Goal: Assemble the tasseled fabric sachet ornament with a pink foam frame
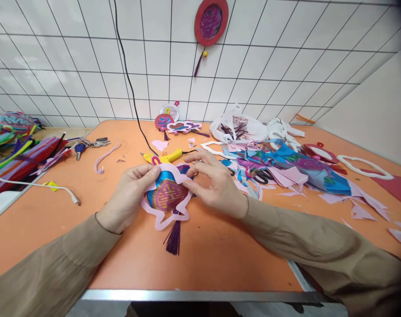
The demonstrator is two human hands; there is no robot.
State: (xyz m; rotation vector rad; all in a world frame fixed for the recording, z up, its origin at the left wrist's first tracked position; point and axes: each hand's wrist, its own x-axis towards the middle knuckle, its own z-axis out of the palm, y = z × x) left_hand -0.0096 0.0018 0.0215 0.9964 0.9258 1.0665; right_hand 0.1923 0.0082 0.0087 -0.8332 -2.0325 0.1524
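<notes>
Between my hands is a fish-shaped ornament [170, 194] with a pink paper outline, blue patterned fabric inside and a pink loop at its top. A dark purple tassel [174, 240] hangs from its lower edge. My left hand [131, 193] pinches the upper left rim between thumb and fingers. At the right side, my right hand [216, 182] has its thumb and fingertips closed on the pink rim, with the other fingers bent. Just behind the ornament lies a yellow glue gun [169, 156], partly hidden by it.
Pink paper scraps and blue floral fabric [306, 165] cover the table's right side, with scissors handles [262, 177] among them. A plastic bag [238, 127] sits at the back. Keys [99, 142], a white cable [63, 187] and pipe cleaners [31, 158] lie left. A black cord [129, 79] hangs behind.
</notes>
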